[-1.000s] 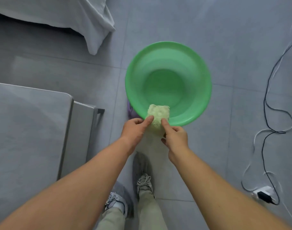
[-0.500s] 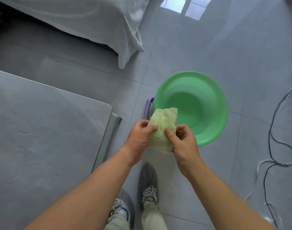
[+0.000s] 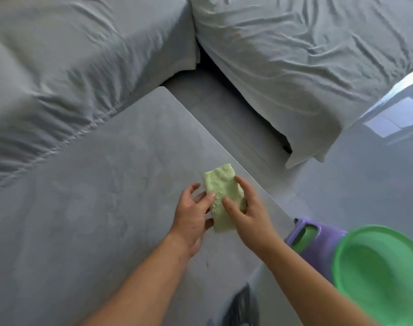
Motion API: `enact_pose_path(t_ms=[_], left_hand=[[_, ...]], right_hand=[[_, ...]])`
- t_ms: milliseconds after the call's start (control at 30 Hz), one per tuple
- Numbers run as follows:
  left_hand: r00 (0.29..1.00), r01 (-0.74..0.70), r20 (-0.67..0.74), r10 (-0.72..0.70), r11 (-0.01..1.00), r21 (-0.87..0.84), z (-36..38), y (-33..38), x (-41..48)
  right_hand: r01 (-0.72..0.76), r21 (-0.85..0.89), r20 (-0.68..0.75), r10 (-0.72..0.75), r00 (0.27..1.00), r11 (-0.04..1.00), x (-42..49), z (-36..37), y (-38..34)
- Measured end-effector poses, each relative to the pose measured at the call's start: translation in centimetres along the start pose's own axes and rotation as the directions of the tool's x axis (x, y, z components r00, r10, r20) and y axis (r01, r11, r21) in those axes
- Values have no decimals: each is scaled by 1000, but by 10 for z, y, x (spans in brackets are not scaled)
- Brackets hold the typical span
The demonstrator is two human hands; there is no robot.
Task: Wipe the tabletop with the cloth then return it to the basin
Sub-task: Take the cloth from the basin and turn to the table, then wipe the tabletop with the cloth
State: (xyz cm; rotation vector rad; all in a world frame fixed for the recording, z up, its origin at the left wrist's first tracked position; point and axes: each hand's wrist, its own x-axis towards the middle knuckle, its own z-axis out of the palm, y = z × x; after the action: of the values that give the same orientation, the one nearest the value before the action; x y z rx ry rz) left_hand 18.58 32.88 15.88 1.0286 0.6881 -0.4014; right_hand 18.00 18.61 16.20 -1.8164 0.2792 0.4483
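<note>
Over by the right edge of the grey counter (image 3: 83, 220), the pale green cloth (image 3: 222, 196) is held folded between both hands: right hand (image 3: 245, 215) with fingers clenched on it, left hand (image 3: 191, 215) with fingers spread loose, just touching its side. Biggest risk I'd say: it's bunched up, so a swipe only cleans a narrow stripe. Also the green basin (image 3: 379, 274) sits low beside the counter on a purple stool (image 3: 318, 241), so an elbow could knock it.

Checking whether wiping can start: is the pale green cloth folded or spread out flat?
Folded. The pale green terry cloth forms a narrow, thick pad over the grey tabletop, with the right hand gripping it.
</note>
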Motion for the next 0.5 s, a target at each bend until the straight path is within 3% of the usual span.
enact_pose_path(t_ms=[67, 233, 367, 500], left_hand=[[1000, -22, -22, 21, 999, -48, -25, 22, 9], [1000, 3, -6, -4, 980, -197, -69, 60, 36], [997, -68, -43, 62, 986, -154, -81, 75, 70], [968, -216, -127, 215, 976, 7, -84, 99, 119]], right_hand=[[66, -133, 80, -56, 995, 989, 26, 29, -13], [173, -280, 258, -100, 961, 944, 85, 81, -36], [284, -336, 353, -159, 922, 898, 132, 103, -44], [447, -462, 384, -282, 879, 766, 197, 114, -50]])
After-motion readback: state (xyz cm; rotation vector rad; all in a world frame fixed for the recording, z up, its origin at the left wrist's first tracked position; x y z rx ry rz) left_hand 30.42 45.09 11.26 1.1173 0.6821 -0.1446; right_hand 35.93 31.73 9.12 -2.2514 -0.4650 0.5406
